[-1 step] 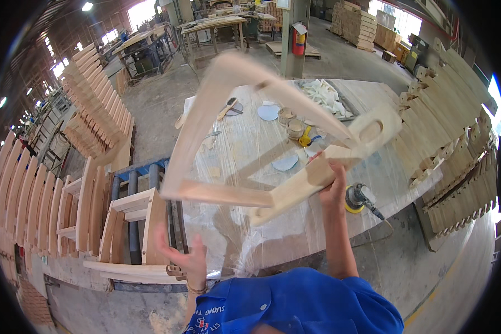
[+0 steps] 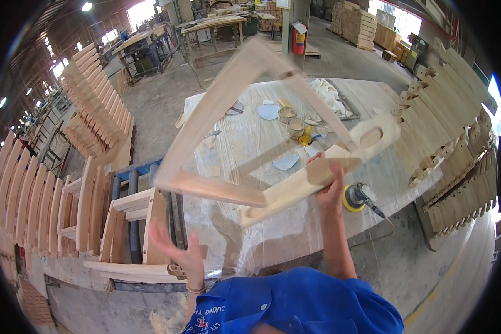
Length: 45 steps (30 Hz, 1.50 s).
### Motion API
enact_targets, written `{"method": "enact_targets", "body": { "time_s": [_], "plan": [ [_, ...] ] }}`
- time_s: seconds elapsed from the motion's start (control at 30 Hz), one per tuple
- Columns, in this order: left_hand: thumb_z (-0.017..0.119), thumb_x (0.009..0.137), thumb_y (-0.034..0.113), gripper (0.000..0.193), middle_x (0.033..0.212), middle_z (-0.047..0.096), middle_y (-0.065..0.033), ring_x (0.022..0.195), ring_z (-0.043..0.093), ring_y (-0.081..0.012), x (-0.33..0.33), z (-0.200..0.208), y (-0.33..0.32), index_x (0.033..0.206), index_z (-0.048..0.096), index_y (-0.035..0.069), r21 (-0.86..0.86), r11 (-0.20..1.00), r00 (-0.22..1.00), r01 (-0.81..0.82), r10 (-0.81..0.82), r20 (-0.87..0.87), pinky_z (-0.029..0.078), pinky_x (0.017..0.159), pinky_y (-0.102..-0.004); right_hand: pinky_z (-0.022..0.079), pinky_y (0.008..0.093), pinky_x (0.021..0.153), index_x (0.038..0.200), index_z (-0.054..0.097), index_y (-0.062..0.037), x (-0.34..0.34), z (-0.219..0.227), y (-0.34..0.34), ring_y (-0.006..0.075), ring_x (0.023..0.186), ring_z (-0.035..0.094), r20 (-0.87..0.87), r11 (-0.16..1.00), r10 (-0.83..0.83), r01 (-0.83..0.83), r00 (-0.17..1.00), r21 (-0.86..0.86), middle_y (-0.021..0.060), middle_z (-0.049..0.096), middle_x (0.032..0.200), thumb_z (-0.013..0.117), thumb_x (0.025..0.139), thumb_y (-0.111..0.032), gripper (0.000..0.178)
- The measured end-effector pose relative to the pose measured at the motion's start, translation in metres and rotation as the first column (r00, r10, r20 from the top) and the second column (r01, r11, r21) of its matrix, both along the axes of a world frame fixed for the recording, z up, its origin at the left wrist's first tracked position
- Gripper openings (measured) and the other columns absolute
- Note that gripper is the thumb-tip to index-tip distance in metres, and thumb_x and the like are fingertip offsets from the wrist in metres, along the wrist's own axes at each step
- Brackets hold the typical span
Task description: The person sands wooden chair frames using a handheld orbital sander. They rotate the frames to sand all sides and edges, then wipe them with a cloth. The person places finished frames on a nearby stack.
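My right hand (image 2: 331, 186) grips the thick bottom rail of a four-sided wooden frame (image 2: 209, 114), lifting it at a tilt above the worktable (image 2: 217, 214). This rail is pale, with an oval recess near its right end. The frame's far beams are blurred by motion. Below and left of it, my left hand (image 2: 181, 250) is held up with fingers spread, touching nothing that I can make out. A power sander (image 2: 362, 196) with a yellow-edged pad lies on the table just right of my right wrist.
Blue discs (image 2: 269, 112), open jars (image 2: 295, 128), a yellow-handled tool (image 2: 305, 137) and a tray of white scraps (image 2: 331, 96) occupy the table's far half. Assembled wooden frames (image 2: 131, 222) stand left by rollers (image 2: 133, 189). Stacked shaped boards (image 2: 445, 133) rise at right.
The wooden frame has shifted slightly left, its top corner swinging up and away. My right hand has moved a little left with it; my left hand remains spread.
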<state>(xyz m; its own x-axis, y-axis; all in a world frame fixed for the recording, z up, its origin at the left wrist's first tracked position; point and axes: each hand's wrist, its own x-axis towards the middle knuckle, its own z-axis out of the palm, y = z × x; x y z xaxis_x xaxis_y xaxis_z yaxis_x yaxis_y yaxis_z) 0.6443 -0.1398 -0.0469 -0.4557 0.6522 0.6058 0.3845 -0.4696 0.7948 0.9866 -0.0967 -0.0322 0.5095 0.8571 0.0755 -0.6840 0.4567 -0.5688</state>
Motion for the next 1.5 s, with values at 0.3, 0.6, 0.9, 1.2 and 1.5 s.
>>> {"method": "enact_targets", "body": {
  "time_s": [0.3, 0.6, 0.9, 1.2, 1.5],
  "plan": [
    [0.067, 0.089, 0.007, 0.055, 0.126, 0.057, -0.0103, 0.116, 0.056, -0.0200, -0.013, 0.029, 0.014, 0.139, 0.045, 0.000, 0.025, 0.875, 0.714, 0.483, -0.410, 0.567, 0.041, 0.106, -0.0355, 0.040, 0.0509, 0.110, 0.143, 0.040, -0.0138, -0.093, -0.068, -0.033, 0.0349, 0.130, 0.051, -0.207, 0.887, 0.435, -0.457, 0.876, -0.072, 0.0218, 0.053, 0.138, 0.064, 0.085, -0.018, 0.063],
    [0.066, 0.081, -0.002, 0.038, 0.099, 0.050, -0.0006, 0.094, 0.050, -0.0110, -0.028, 0.026, 0.001, 0.115, 0.052, 0.008, -0.075, 0.941, 0.675, 0.329, -0.179, 0.716, 0.041, 0.089, -0.0293, 0.047, 0.0374, 0.101, 0.135, 0.055, -0.0095, -0.076, -0.114, -0.027, 0.0191, 0.113, 0.060, 0.071, 0.626, 0.705, -0.573, 0.705, -0.529, 0.0128, 0.063, 0.124, 0.059, 0.096, -0.020, 0.041],
    [0.066, 0.082, 0.000, 0.032, 0.100, 0.046, -0.0008, 0.096, 0.047, -0.0123, 0.031, 0.008, -0.005, 0.109, 0.051, 0.008, -0.157, 0.966, 0.813, 0.205, -0.078, 0.577, 0.038, 0.093, -0.0279, 0.044, 0.0420, 0.099, 0.128, 0.063, -0.0075, 0.126, -0.111, -0.076, 0.0324, 0.116, 0.058, 0.924, 0.691, 0.371, 0.692, -0.091, -0.209, 0.0152, 0.064, 0.121, 0.067, 0.089, -0.020, 0.041],
    [0.060, 0.083, -0.006, 0.032, 0.095, 0.041, -0.0005, 0.085, 0.044, -0.0102, 0.068, -0.022, -0.001, 0.109, 0.047, 0.006, -0.176, 0.977, 0.840, 0.118, -0.003, 0.543, 0.040, 0.081, -0.0248, 0.045, 0.0490, 0.101, 0.153, 0.030, -0.0237, 0.212, -0.117, -0.099, 0.0411, 0.128, 0.047, 0.708, 0.623, 0.649, 0.728, -0.278, -0.285, 0.0217, 0.036, 0.145, 0.082, 0.073, -0.027, 0.095],
    [0.061, 0.088, 0.000, 0.027, 0.099, 0.049, -0.0038, 0.090, 0.051, -0.0148, 0.066, -0.044, -0.008, 0.112, 0.050, 0.001, -0.160, 0.987, 0.932, 0.004, 0.055, 0.360, 0.044, 0.084, -0.0288, 0.051, 0.0476, 0.089, 0.151, 0.031, -0.0220, 0.223, -0.137, -0.091, 0.0409, 0.112, 0.058, 0.807, 0.671, 0.528, 0.713, -0.265, -0.204, 0.0199, 0.047, 0.131, 0.078, 0.073, -0.016, 0.091]
  ]
}}
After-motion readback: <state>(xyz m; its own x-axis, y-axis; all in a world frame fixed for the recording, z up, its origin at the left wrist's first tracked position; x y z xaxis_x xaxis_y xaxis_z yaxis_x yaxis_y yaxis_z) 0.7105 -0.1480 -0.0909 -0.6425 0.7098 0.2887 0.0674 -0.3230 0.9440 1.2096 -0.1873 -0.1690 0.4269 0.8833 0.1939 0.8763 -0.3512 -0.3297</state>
